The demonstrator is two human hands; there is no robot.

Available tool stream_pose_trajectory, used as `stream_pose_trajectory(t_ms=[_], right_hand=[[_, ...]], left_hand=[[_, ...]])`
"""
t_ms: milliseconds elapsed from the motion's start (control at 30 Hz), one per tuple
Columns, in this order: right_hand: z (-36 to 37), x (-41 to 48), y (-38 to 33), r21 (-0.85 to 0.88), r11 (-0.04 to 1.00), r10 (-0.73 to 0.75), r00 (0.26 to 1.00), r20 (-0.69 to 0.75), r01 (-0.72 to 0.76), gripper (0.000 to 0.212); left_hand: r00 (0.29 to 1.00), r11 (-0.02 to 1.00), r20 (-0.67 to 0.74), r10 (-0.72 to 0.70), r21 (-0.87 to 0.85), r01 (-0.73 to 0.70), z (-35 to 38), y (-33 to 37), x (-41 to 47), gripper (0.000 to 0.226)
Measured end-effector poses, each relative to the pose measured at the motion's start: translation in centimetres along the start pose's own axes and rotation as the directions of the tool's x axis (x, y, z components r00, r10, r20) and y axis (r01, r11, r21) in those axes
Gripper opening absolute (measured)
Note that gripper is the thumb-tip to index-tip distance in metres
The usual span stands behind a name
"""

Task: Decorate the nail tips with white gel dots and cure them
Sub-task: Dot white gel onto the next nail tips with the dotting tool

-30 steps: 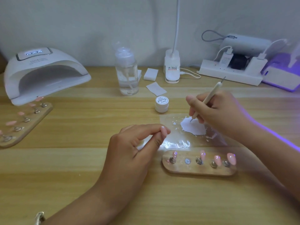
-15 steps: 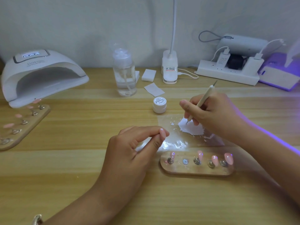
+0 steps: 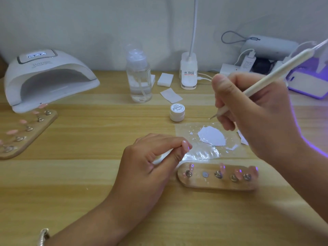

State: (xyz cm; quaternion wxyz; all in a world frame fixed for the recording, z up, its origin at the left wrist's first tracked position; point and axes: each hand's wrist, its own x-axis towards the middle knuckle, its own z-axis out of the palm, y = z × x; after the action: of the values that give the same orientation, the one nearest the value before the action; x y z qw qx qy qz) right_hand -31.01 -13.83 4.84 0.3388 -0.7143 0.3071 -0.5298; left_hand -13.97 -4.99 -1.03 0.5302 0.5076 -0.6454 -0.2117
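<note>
My right hand (image 3: 252, 112) grips a cream dotting tool (image 3: 266, 80) like a pen; its metal tip hovers above the table, just left of my fingers and above the white gel puddle (image 3: 212, 135) on a clear film (image 3: 200, 153). My left hand (image 3: 152, 164) pinches a pink nail tip (image 3: 185, 145) between thumb and forefinger beside the film. A wooden holder (image 3: 218, 183) in front carries several pink nail tips on metal studs, one stud bare. The white gel jar (image 3: 177, 112) stands shut behind the film.
A white curing lamp (image 3: 48, 77) sits at the back left with a second wooden holder (image 3: 26, 134) of pink tips before it. A clear pump bottle (image 3: 139, 77), white pads (image 3: 165, 79), a lamp base (image 3: 189, 75), a power strip and a purple-lit device (image 3: 308, 82) line the back.
My right hand has lifted the dotting tool up off the white gel puddle and nearer the camera. My left hand stays put, still pinching the nail tip.
</note>
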Motion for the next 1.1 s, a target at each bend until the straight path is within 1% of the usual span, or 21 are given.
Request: stream_pose_trajectory(t_ms=[67, 200, 633, 1100], right_hand=[[0.8, -0.8, -0.9, 0.077, 0.997, -0.030, 0.999, 0.036, 0.028, 0.042], [2.1, -2.2, -1.6, 0.046, 0.996, -0.080, 0.991, 0.110, 0.075, 0.038], [2.9, -3.0, -1.2, 0.047, 0.997, -0.058, 0.994, 0.095, 0.054, 0.038], [2.9, -3.1, -1.4, 0.001, 0.999, -0.044, 0.993, 0.111, 0.045, 0.037]], left_hand=[[1.000, 1.000, -0.007, 0.029, 0.007, -0.028, 0.0, 0.0, 0.0, 0.015], [0.998, 0.998, -0.008, 0.064, 0.016, -0.064, 0.0, 0.3, 0.0, 0.015], [0.991, 0.990, 0.001, 0.137, 0.033, -0.137, -0.1, 0.6, 0.1, 0.015], [0.991, 0.990, 0.011, 0.135, 0.044, -0.135, -0.1, 0.6, 0.1, 0.014]])
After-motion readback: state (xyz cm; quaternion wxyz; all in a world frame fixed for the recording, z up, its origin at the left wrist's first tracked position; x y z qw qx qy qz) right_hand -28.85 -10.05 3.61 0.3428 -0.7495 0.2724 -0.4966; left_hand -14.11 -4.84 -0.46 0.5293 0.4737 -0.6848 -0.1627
